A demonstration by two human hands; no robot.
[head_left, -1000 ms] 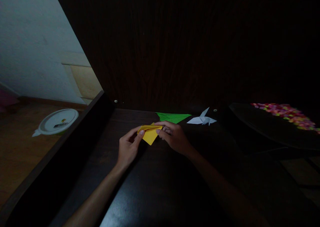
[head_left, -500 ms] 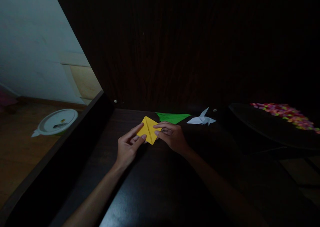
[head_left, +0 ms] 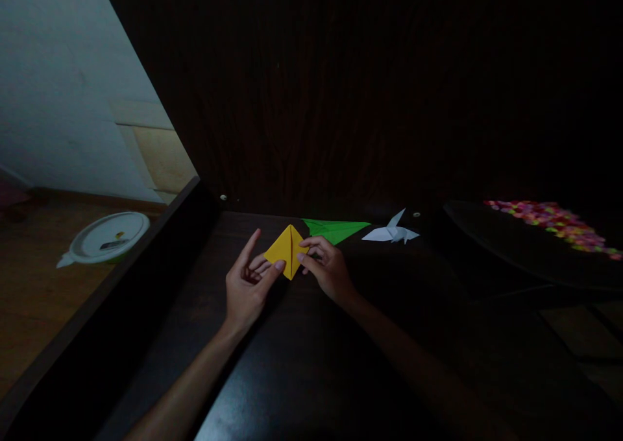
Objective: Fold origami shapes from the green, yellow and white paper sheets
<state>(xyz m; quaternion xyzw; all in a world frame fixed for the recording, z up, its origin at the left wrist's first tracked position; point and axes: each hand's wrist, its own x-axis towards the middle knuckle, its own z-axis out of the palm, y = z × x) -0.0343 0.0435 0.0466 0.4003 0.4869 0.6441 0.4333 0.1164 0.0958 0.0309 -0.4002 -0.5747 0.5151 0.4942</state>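
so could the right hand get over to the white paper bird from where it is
Probably yes: the right hand rests on the yellow paper, and the white paper bird lies further right with only bare dark table between.

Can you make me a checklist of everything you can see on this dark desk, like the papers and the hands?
Surface: dark wooden desk, glossy, dimly lit.
Job's things: yellow folded paper, kite-shaped with a centre crease, between both hands.
Clutter: green folded paper and white paper bird behind it; colourful small pieces on a dark tray at right.
Hands: left hand open, thumb on the yellow paper's lower edge; right hand pinching its right edge.
Cables: nothing seen.
Surroundings: white round lid on the floor at left; pale wall behind.
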